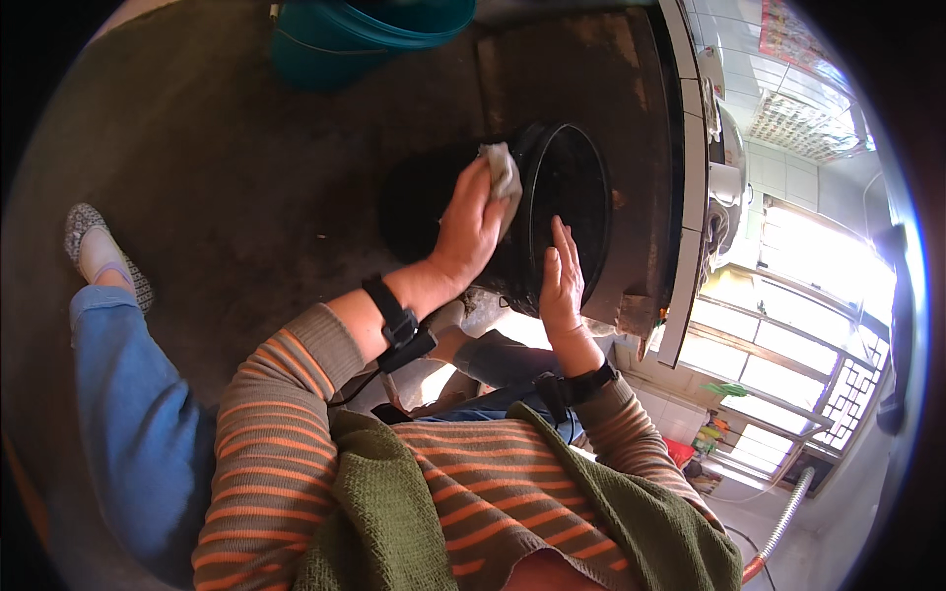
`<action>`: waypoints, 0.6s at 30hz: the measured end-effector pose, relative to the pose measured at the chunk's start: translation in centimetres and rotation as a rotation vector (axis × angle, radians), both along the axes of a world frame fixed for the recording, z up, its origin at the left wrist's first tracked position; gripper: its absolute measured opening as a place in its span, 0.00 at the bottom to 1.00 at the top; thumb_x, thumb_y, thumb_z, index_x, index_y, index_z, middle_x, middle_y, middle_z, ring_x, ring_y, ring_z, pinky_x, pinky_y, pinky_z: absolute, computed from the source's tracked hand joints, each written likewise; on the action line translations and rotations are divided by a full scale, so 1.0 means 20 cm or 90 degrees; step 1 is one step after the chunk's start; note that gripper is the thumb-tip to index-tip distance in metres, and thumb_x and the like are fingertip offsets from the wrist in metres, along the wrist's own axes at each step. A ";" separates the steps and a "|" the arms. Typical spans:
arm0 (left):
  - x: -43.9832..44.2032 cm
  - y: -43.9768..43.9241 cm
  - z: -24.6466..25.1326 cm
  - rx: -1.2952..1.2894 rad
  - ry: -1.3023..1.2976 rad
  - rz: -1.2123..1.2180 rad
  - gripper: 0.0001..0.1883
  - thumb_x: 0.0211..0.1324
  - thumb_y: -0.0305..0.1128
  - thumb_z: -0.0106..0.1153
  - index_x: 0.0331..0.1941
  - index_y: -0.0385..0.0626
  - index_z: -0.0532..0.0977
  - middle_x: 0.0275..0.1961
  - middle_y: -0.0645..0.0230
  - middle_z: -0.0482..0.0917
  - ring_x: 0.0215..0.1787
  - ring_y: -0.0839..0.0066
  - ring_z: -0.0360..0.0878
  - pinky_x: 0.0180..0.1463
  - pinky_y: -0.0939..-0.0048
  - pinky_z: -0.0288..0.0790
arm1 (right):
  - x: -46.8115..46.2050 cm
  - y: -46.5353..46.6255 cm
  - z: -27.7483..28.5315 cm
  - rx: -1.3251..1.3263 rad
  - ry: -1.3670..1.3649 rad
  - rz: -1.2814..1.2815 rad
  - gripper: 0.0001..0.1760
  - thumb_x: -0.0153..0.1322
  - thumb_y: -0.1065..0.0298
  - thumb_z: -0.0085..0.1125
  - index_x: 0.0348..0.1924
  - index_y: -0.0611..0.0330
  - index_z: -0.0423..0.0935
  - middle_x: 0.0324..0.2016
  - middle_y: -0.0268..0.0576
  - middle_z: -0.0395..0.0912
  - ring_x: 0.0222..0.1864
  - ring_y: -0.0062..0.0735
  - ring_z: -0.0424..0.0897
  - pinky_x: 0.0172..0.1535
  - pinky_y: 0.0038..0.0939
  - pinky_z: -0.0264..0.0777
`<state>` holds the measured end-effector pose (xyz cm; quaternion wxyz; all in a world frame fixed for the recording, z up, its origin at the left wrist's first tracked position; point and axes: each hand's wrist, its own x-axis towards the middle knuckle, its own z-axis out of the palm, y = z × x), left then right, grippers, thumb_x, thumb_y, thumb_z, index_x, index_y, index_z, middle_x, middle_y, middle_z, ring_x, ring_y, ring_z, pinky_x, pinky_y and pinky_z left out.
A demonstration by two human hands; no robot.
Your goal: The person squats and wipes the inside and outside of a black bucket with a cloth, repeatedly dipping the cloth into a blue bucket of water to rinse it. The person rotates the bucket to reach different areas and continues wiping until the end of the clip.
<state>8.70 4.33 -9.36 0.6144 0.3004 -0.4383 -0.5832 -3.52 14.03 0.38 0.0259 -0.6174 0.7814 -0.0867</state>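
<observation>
A dark round bucket [526, 170] stands before me, its rimmed mouth facing the right of the picture. My left hand [469, 229] grips a crumpled pale cloth [504, 177] and presses it near the bucket's outer side, just below the rim. At the near part of the mouth is my right hand [563, 284], fingers straight and thumb a little apart, holding nothing. Whether its palm touches the rim cannot be told. The bucket's lower part blends into shadow.
A teal bucket [325, 55] with a wire handle is at the top. On the right runs a white-tiled counter edge [692, 155] with a dark side beneath. My shoe [92, 244] rests on the dark floor at the left. Windows [798, 318] and a ribbed hose [787, 513] are farther right.
</observation>
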 end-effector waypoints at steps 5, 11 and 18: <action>-0.15 -0.46 -0.04 0.180 0.052 -0.248 0.15 0.64 0.33 0.50 0.50 0.39 0.75 0.46 0.64 0.79 0.48 0.75 0.75 0.53 0.74 0.68 | 0.05 0.01 0.03 -0.029 -0.038 -0.017 0.29 0.77 0.50 0.39 0.66 0.59 0.64 0.63 0.54 0.65 0.68 0.50 0.61 0.67 0.40 0.54; -0.10 -0.28 -0.13 0.206 0.168 -0.257 0.18 0.67 0.33 0.48 0.57 0.38 0.71 0.51 0.66 0.78 0.53 0.77 0.73 0.57 0.76 0.66 | 0.05 -0.01 0.03 -0.012 -0.028 -0.009 0.29 0.77 0.51 0.41 0.65 0.59 0.64 0.63 0.55 0.65 0.68 0.50 0.61 0.67 0.40 0.55; -0.05 -0.06 -0.16 0.185 0.159 -0.145 0.23 0.64 0.31 0.49 0.62 0.37 0.66 0.62 0.59 0.70 0.65 0.66 0.67 0.67 0.72 0.60 | 0.05 -0.01 0.04 0.016 -0.033 -0.009 0.28 0.77 0.53 0.42 0.65 0.58 0.64 0.63 0.54 0.66 0.68 0.49 0.62 0.67 0.40 0.55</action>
